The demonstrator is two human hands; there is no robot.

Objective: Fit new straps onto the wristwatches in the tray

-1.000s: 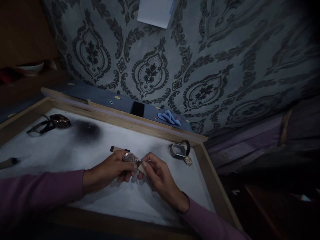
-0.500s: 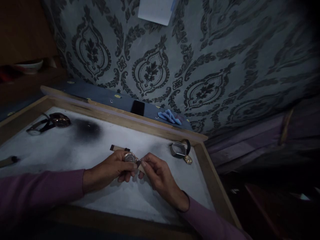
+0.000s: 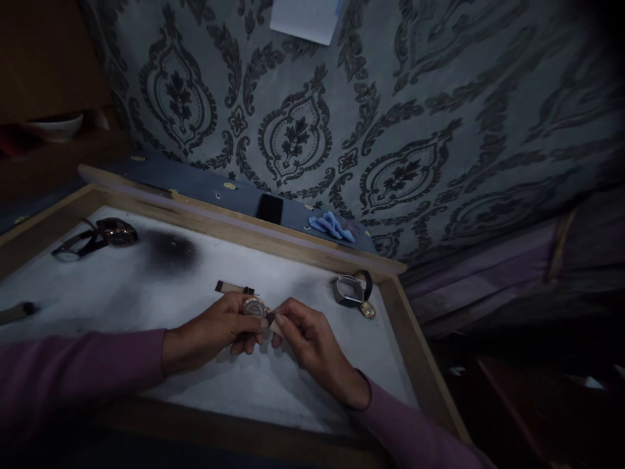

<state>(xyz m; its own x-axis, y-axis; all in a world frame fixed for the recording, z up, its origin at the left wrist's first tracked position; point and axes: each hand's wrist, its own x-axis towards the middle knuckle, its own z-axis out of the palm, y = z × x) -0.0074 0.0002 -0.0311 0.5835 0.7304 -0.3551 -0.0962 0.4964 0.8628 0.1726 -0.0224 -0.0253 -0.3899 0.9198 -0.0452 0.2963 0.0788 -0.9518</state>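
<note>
Over the middle of the white-bottomed wooden tray (image 3: 390, 352), my left hand (image 3: 215, 329) pinches a round watch case (image 3: 254, 307) between thumb and fingers. Close against it, my right hand (image 3: 307, 342) grips a short watch strap (image 3: 276, 327), dark at the end and beige on the visible face. The strap's dark end meets the edge of the case; whether it is attached I cannot tell. Just beyond my left hand, another strap piece (image 3: 234, 288), beige with dark ends, lies flat on the tray.
Watches (image 3: 117, 232) lie in the tray's far left corner. At the right are a square-cased watch (image 3: 347, 290) and a small gold watch case (image 3: 368, 309). A dark-tipped tool (image 3: 17, 313) is at left. Behind the rim are a black phone (image 3: 269, 209) and a blue cloth (image 3: 332, 227).
Almost nothing differs. The strap in my right hand has turned slightly against the watch case, and both hands keep their places.
</note>
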